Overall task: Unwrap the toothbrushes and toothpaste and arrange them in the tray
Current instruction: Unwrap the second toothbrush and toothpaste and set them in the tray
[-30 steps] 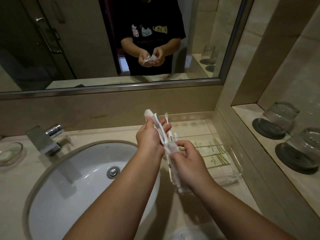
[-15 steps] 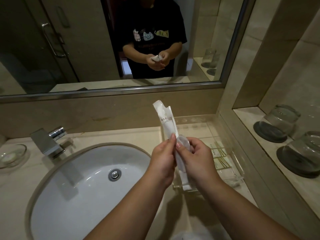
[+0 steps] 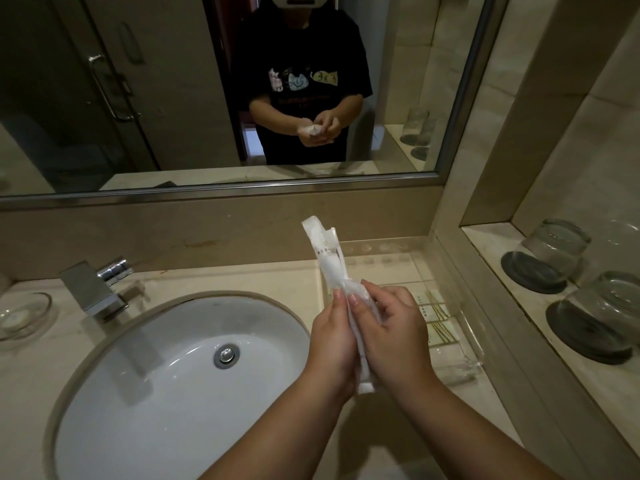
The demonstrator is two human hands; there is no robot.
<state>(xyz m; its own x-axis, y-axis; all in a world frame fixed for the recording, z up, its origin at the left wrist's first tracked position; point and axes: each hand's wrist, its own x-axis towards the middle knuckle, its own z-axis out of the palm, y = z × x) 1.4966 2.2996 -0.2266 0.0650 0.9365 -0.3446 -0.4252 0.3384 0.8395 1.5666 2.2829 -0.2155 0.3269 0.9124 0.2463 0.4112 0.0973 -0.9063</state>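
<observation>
A long white wrapped toothbrush packet [image 3: 327, 251] stands upright between both hands, above the counter at the sink's right edge. My left hand [image 3: 334, 341] grips its middle from the left, fingertips at the wrapper. My right hand [image 3: 394, 334] pinches the crumpled wrapper from the right. The packet's lower end [image 3: 365, 386] sticks out below the hands. Behind them lies the clear acrylic tray [image 3: 460, 341] holding flat paper-wrapped amenity packets [image 3: 434, 327]. The packet's contents are hidden by the wrapper.
A white basin [image 3: 166, 382] with a chrome tap [image 3: 93, 289] is to the left. A glass soap dish [image 3: 20, 317] sits at far left. Two upturned glasses [image 3: 550, 251] [image 3: 606, 306] on dark coasters stand in the right niche. The mirror [image 3: 173, 98] spans the wall.
The hands came together on the packet and raised it upright; a second ago the left hand held it apart from the right. Since half a second ago little has moved.
</observation>
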